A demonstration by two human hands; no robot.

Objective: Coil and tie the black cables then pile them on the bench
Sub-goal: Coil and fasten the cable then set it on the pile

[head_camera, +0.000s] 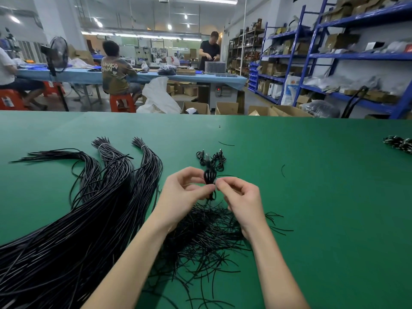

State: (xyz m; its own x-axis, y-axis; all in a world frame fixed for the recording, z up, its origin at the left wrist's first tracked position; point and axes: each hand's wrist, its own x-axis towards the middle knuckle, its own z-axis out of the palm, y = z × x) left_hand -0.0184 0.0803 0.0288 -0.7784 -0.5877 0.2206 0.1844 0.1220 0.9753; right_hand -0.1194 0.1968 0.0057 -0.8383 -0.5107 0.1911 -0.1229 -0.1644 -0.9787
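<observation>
Head view, looking forward and down over a green bench (312,197).

Both hands are raised just above the bench surface, close together near centre. The left hand (181,192) has its fingers curled, pinching a small coiled black cable (210,177) from the left side. The right hand (242,198) has its fingers curled as well, its fingertips meeting the coil at its right edge; it appears to pinch a thin tie there, though the tie itself is too small and blurred to make out clearly. The coil stands roughly upright between the two sets of fingertips.

Just beyond the hands, a small pile of finished coils (211,158) lies on the bench, connectors pointing away from the person.

Under and around the wrists lies a loose heap of short black ties (205,239), scattered across the near middle of the bench.

To the left, long black cable bundles (89,208) fan across the bench; two are bound near their far ends with pale bands.

At the far right edge lies a dark bundle with pale flecks (399,143), well apart from the hands.

Background: a blue table (156,76) with seated people on red stools (122,102), a standing person (209,51), a fan (58,52), blue shelving (334,56), cardboard boxes (226,108).
</observation>
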